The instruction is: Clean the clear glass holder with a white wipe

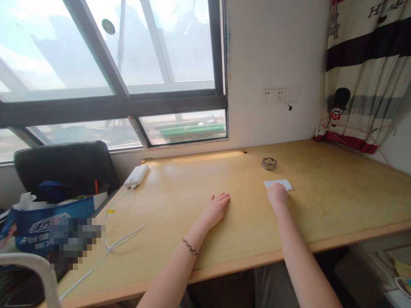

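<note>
My left hand (217, 208) lies flat on the yellowish wooden table (244, 231), fingers stretched out and holding nothing. A braided bracelet (190, 247) circles that wrist. Farther right, my right hand (277, 194) is closed over a folded white tissue (284, 184), pressing it against the tabletop. Parts of the tissue stick out beyond the fingers on both sides; the fingertips themselves are hidden. Just behind the tissue stands a small dark glass ashtray (269, 164), which neither hand touches.
A white power bank (136, 176) sits at the table's left edge, its white cable (120, 241) trailing forward. Left of the table, a blue bag (61, 218) rests by a black chair (64, 164). Behind are a window, wall sockets (274, 95) and a patterned curtain (359, 85).
</note>
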`<state>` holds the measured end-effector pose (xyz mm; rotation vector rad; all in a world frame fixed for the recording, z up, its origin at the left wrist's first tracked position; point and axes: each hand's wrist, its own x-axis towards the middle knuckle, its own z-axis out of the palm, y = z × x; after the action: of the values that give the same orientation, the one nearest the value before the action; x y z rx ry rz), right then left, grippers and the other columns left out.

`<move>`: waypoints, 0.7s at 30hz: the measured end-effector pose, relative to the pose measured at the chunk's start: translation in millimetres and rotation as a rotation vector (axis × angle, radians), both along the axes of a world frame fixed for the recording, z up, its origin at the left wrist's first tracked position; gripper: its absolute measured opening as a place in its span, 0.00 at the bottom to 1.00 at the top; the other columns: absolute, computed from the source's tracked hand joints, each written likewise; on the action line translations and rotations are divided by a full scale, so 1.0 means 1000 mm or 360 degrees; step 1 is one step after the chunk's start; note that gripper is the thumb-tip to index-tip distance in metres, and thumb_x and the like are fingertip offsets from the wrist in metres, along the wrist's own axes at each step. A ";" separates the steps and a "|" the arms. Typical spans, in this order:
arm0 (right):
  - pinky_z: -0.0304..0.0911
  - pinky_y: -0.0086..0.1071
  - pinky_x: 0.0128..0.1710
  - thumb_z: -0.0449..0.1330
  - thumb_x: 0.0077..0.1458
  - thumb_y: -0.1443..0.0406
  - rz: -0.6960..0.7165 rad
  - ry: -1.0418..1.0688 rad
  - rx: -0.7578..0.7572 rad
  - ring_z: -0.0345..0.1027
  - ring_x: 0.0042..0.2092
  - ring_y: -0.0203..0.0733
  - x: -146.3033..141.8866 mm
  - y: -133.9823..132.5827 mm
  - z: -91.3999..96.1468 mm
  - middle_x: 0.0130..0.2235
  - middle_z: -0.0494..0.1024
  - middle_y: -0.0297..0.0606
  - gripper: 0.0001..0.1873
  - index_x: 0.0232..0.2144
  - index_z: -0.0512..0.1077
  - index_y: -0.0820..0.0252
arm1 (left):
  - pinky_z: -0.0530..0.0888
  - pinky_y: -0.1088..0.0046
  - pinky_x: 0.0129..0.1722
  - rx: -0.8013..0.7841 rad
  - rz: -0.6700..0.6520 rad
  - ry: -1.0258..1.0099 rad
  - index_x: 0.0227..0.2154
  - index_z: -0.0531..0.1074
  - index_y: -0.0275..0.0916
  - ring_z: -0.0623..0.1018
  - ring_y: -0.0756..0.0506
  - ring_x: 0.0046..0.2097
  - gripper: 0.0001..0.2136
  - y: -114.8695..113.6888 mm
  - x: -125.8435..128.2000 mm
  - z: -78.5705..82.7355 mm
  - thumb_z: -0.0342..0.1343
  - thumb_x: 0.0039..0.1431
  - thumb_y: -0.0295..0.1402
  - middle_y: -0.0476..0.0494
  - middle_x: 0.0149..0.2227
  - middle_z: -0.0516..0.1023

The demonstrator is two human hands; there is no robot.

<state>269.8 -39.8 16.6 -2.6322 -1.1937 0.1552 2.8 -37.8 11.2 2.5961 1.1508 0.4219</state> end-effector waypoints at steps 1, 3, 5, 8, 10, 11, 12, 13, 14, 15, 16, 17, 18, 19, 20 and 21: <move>0.61 0.32 0.33 0.47 0.49 0.70 -0.0003 -0.0007 0.0000 0.68 0.39 0.45 0.001 0.000 0.000 0.37 0.72 0.51 0.15 0.35 0.70 0.68 | 0.48 0.60 0.56 0.0005 -0.0005 -0.0009 0.48 0.61 0.43 0.58 0.48 0.56 0.18 0.000 0.000 0.000 0.32 0.59 0.31 0.45 0.54 0.61; 0.61 0.32 0.34 0.47 0.49 0.69 -0.0003 -0.0021 0.0003 0.67 0.39 0.45 0.003 0.000 -0.001 0.37 0.73 0.50 0.15 0.35 0.71 0.68 | 0.48 0.60 0.55 0.0009 -0.0011 -0.0016 0.48 0.61 0.42 0.58 0.48 0.56 0.18 0.000 0.000 0.000 0.32 0.59 0.31 0.45 0.54 0.62; 0.61 0.32 0.34 0.48 0.48 0.69 0.0008 -0.0027 0.0006 0.67 0.39 0.45 0.004 0.000 -0.001 0.37 0.73 0.50 0.14 0.35 0.71 0.68 | 0.48 0.60 0.55 0.0006 -0.0007 -0.0008 0.48 0.61 0.42 0.58 0.48 0.56 0.18 0.000 0.000 -0.001 0.33 0.59 0.31 0.44 0.54 0.61; 0.60 0.31 0.33 0.48 0.48 0.69 0.0012 -0.0019 0.0012 0.67 0.39 0.45 0.007 0.000 -0.002 0.37 0.73 0.49 0.15 0.35 0.71 0.68 | 0.48 0.60 0.55 0.0005 -0.0004 -0.0002 0.48 0.61 0.43 0.58 0.48 0.56 0.17 0.000 0.000 -0.001 0.33 0.59 0.30 0.44 0.54 0.61; 0.60 0.31 0.33 0.48 0.48 0.69 0.0007 -0.0012 0.0015 0.67 0.39 0.45 0.008 0.000 -0.003 0.37 0.73 0.50 0.15 0.35 0.71 0.69 | 0.48 0.60 0.56 0.0005 -0.0009 -0.0004 0.48 0.61 0.43 0.58 0.48 0.56 0.18 0.000 -0.001 0.000 0.33 0.59 0.31 0.45 0.54 0.61; 0.60 0.31 0.33 0.48 0.48 0.69 0.0003 -0.0007 0.0017 0.68 0.39 0.45 0.009 0.000 -0.003 0.37 0.73 0.50 0.14 0.35 0.71 0.69 | 0.48 0.60 0.56 0.0005 -0.0010 -0.0007 0.48 0.61 0.43 0.58 0.48 0.56 0.18 0.000 -0.001 0.000 0.32 0.59 0.31 0.45 0.54 0.62; 0.60 0.31 0.33 0.48 0.47 0.70 -0.0002 -0.0002 0.0020 0.68 0.38 0.45 0.011 0.000 -0.003 0.37 0.73 0.50 0.14 0.34 0.71 0.70 | 0.48 0.59 0.55 0.0006 -0.0013 -0.0009 0.49 0.60 0.43 0.58 0.48 0.56 0.18 0.000 -0.001 0.000 0.32 0.59 0.31 0.45 0.53 0.62; 0.60 0.32 0.33 0.48 0.47 0.70 -0.0007 0.0004 0.0026 0.68 0.38 0.46 0.012 0.000 -0.003 0.36 0.73 0.51 0.14 0.34 0.71 0.70 | 0.48 0.59 0.55 0.0006 -0.0015 -0.0009 0.49 0.60 0.43 0.58 0.48 0.56 0.18 0.000 -0.001 0.000 0.32 0.60 0.32 0.45 0.53 0.62; 0.60 0.32 0.33 0.48 0.47 0.71 -0.0014 0.0011 0.0032 0.68 0.38 0.46 0.013 0.000 -0.003 0.36 0.73 0.51 0.14 0.33 0.72 0.70 | 0.48 0.59 0.55 0.0006 -0.0015 -0.0008 0.49 0.60 0.43 0.58 0.48 0.56 0.18 0.000 -0.001 0.000 0.32 0.60 0.32 0.45 0.53 0.62; 0.60 0.32 0.33 0.48 0.46 0.71 -0.0019 0.0016 0.0047 0.68 0.38 0.46 0.013 0.000 -0.002 0.36 0.73 0.51 0.14 0.33 0.72 0.70 | 0.48 0.59 0.55 0.0003 -0.0015 -0.0005 0.49 0.60 0.43 0.58 0.48 0.56 0.18 0.000 -0.001 0.000 0.32 0.60 0.32 0.45 0.53 0.62; 0.60 0.33 0.34 0.48 0.47 0.71 -0.0013 0.0019 0.0080 0.68 0.38 0.46 0.012 0.000 0.000 0.36 0.73 0.52 0.14 0.33 0.72 0.70 | 0.48 0.59 0.55 0.0001 -0.0014 -0.0002 0.49 0.60 0.43 0.58 0.48 0.56 0.18 0.000 -0.002 0.000 0.32 0.60 0.32 0.45 0.53 0.62; 0.60 0.33 0.35 0.47 0.47 0.71 0.0007 0.0018 0.0130 0.67 0.39 0.46 0.010 0.000 0.002 0.36 0.73 0.52 0.15 0.33 0.71 0.70 | 0.48 0.59 0.55 -0.0002 -0.0012 -0.0002 0.49 0.60 0.43 0.58 0.48 0.56 0.18 0.000 -0.002 0.000 0.32 0.60 0.32 0.45 0.54 0.62; 0.60 0.33 0.38 0.47 0.48 0.71 0.0039 0.0007 0.0185 0.66 0.41 0.46 0.004 0.000 0.004 0.37 0.72 0.52 0.15 0.34 0.71 0.70 | 0.49 0.59 0.55 -0.0006 -0.0010 -0.0005 0.49 0.60 0.43 0.58 0.48 0.56 0.18 -0.001 -0.001 0.000 0.32 0.60 0.32 0.45 0.53 0.62; 0.59 0.32 0.40 0.46 0.49 0.71 0.0105 0.0012 0.0276 0.65 0.43 0.45 -0.004 0.000 0.006 0.38 0.72 0.51 0.16 0.35 0.71 0.70 | 0.49 0.58 0.55 -0.0011 -0.0006 -0.0012 0.49 0.60 0.43 0.58 0.48 0.56 0.18 -0.001 -0.001 0.000 0.32 0.60 0.32 0.45 0.53 0.62; 0.57 0.31 0.43 0.45 0.50 0.71 0.0191 0.0030 0.0363 0.64 0.45 0.43 -0.015 0.001 0.007 0.40 0.72 0.49 0.16 0.37 0.70 0.68 | 0.48 0.58 0.55 -0.0016 0.0000 -0.0023 0.48 0.61 0.43 0.58 0.48 0.56 0.17 -0.002 0.000 0.000 0.33 0.60 0.31 0.45 0.53 0.62; 0.55 0.29 0.45 0.45 0.50 0.71 0.0301 0.0064 0.0450 0.63 0.45 0.39 -0.030 0.000 0.008 0.41 0.71 0.45 0.16 0.38 0.69 0.66 | 0.48 0.58 0.55 -0.0024 0.0014 -0.0048 0.48 0.61 0.43 0.58 0.48 0.56 0.17 -0.002 0.001 0.000 0.33 0.60 0.32 0.45 0.53 0.62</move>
<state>240.0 -39.5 25.0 -2.2641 -1.3418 0.0664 3.5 -39.6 11.0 2.5638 1.1511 0.4508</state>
